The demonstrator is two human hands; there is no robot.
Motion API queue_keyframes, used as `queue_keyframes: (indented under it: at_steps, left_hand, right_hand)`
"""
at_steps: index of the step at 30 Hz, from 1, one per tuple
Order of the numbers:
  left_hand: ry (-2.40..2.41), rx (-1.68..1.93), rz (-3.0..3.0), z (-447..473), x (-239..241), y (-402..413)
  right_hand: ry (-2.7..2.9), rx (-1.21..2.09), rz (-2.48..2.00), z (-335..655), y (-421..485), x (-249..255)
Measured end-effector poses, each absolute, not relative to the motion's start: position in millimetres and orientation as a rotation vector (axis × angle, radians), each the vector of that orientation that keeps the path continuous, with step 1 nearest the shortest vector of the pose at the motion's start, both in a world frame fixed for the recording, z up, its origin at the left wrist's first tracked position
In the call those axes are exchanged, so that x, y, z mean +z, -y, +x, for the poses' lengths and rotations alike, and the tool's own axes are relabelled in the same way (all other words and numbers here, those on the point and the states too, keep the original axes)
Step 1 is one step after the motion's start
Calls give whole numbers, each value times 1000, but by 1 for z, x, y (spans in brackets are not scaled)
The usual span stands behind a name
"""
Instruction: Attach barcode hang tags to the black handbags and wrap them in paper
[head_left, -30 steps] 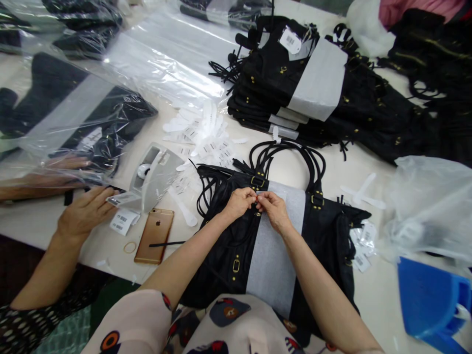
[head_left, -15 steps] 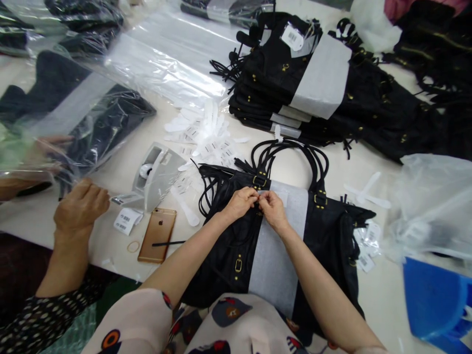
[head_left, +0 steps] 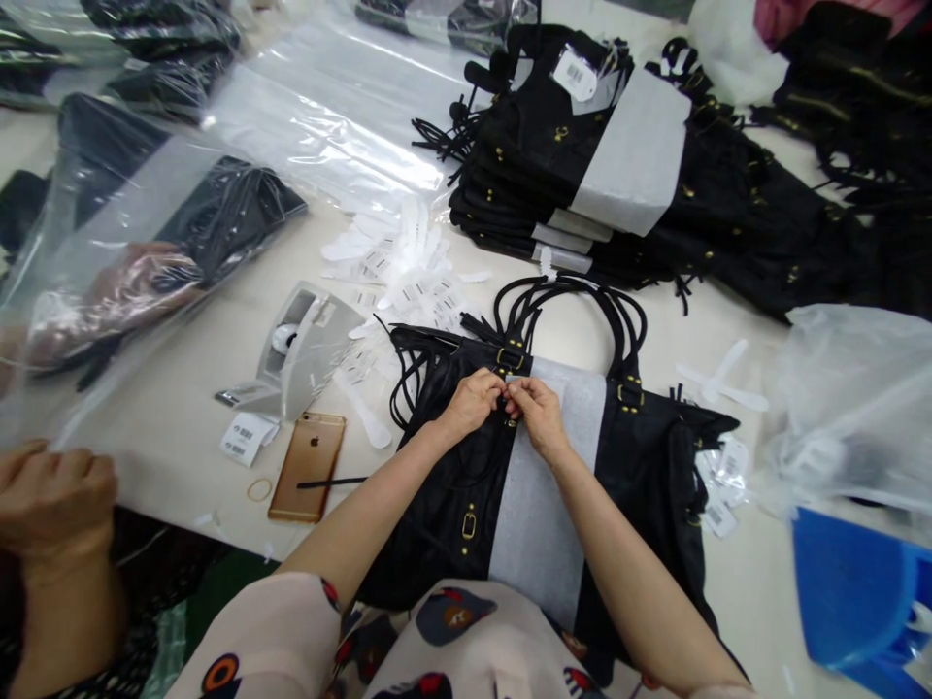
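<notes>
A black handbag (head_left: 429,476) with brass studs and buckles lies on the table in front of me, a band of white paper (head_left: 543,495) running across it. Its looped handles (head_left: 626,320) point away from me. Over the bag, just below the base of the left handle, my left hand (head_left: 473,400) and my right hand (head_left: 535,413) meet fingertip to fingertip. Both are closed in a pinch. Whatever small thing is between the fingers is hidden by them.
Left of the bag are a gold phone (head_left: 310,466), a grey tape dispenser (head_left: 306,349) and a pile of white tags (head_left: 415,272). Stacked black bags (head_left: 539,165) lie behind. A co-worker's hand (head_left: 58,495) holds a clear plastic bag (head_left: 109,320). At right is a blue plastic piece (head_left: 851,582).
The co-worker's near hand has moved left and towards the table's edge, pulling the plastic; the other reaches further inside it. My own hands stay pinched at nearly the same spot.
</notes>
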State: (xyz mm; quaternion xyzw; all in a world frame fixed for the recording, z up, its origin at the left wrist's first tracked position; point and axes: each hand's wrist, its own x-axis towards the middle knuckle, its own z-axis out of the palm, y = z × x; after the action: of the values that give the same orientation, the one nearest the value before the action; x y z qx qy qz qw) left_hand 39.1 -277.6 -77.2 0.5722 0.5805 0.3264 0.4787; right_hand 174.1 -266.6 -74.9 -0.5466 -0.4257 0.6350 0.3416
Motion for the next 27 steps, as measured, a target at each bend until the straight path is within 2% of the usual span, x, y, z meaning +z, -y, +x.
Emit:
queue_keyframes:
  at_steps: [27]
  left_hand:
    - [-1647, 729, 1386, 48, -86, 274]
  right_hand:
    - [1111, 1511, -1496, 164, 273, -90]
